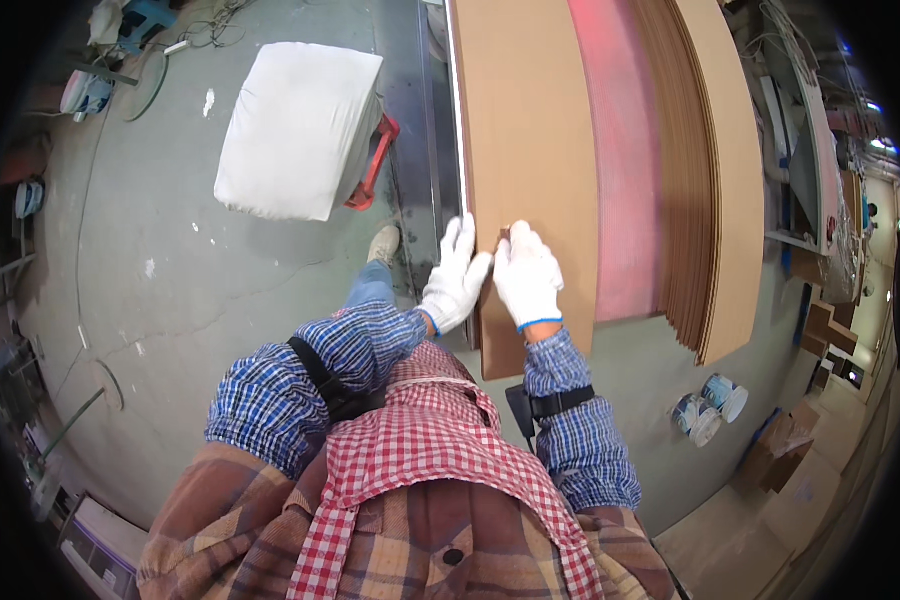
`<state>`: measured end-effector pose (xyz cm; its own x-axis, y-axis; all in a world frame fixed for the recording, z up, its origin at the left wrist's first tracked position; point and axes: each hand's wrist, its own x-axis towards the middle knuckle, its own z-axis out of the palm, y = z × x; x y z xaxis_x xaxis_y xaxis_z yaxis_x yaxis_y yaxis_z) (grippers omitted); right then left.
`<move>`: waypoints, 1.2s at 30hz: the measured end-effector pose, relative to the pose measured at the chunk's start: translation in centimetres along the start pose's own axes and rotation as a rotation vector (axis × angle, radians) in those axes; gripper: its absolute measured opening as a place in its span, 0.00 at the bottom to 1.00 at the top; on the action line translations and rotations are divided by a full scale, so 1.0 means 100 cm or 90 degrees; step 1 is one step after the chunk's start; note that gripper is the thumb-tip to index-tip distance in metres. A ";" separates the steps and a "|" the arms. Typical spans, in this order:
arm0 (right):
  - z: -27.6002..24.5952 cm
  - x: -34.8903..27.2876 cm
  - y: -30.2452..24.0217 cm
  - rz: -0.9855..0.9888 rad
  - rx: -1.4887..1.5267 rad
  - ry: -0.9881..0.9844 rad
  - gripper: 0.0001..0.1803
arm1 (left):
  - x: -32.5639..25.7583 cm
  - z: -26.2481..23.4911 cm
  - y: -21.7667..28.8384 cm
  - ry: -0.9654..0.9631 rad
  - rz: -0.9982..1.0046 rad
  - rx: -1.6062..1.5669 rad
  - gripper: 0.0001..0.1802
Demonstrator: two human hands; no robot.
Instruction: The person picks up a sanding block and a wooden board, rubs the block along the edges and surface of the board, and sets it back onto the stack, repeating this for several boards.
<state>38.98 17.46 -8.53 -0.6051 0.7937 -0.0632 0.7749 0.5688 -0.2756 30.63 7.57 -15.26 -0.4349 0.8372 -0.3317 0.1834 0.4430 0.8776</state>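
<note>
A long tan board (530,130) lies lengthwise in front of me, its near end close to my waist. My left hand (455,280), in a white glove, is at the board's left edge with its fingers stretched out and the thumb toward the right hand. Over the board's left part rests my right hand (527,275), also gloved, with its fingers curled. A small dark brown bit (504,234) shows at its fingertips; what it is I cannot make out.
Right of the board are a pink surface (625,150) and a stack of tan boards (695,200). A white-covered block (295,130) with a red frame (375,165) stands on the left. Two buckets (710,408) are at the lower right, near a cardboard box (778,445).
</note>
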 end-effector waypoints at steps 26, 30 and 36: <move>-0.005 0.200 -0.030 0.023 -0.002 -0.030 0.09 | 0.313 -0.163 0.102 0.195 0.100 0.038 0.30; -0.008 0.191 -0.034 0.045 -0.035 -0.051 0.07 | 0.387 -0.163 0.114 0.230 0.116 0.029 0.29; -0.016 0.182 -0.042 0.143 -0.042 -0.124 0.07 | 0.414 -0.135 0.099 0.292 0.169 -0.016 0.27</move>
<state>25.02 29.90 -6.99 -0.4358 0.8487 -0.2997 0.8997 0.4013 -0.1719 2.57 42.31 -15.63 -0.7184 0.6906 0.0840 0.3206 0.2215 0.9209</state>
